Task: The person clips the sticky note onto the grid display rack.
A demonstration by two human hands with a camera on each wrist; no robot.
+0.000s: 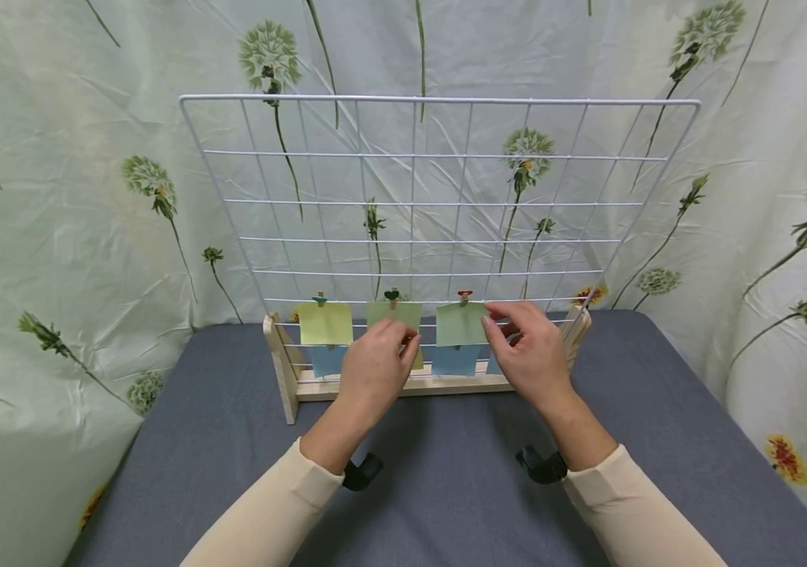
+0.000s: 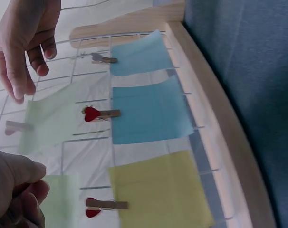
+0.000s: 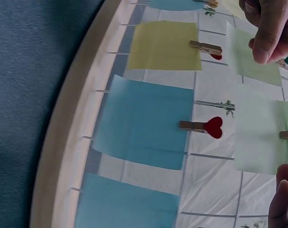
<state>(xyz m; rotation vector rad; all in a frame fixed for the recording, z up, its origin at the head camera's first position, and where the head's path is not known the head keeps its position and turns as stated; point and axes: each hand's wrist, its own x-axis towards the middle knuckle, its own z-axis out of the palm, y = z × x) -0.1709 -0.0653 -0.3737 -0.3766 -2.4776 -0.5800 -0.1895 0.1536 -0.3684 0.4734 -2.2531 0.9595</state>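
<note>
My right hand (image 1: pixel 527 346) is at the right edge of a pale green paper note (image 1: pixel 461 327), thumb and forefinger by that edge, other fingers relaxed. A small wooden clothespin with a red heart (image 1: pixel 464 295) holds this note to a white wire grid (image 1: pixel 413 155). In front of another green note (image 1: pixel 382 311), clipped by a clothespin with a green heart (image 1: pixel 392 294), is my left hand (image 1: pixel 378 362), its fingers curled and thumb close to the forefinger. No object shows between those fingertips in the left wrist view.
A yellow-green note (image 1: pixel 326 324) hangs at the left of the upper row. Below are blue notes (image 2: pixel 151 111) and a yellow note (image 2: pixel 160 190) on clothespins. The grid stands in a wooden base (image 1: pixel 438 386) on a dark blue-grey cloth (image 1: pixel 446 504), before a flower-patterned curtain (image 1: pixel 56 236).
</note>
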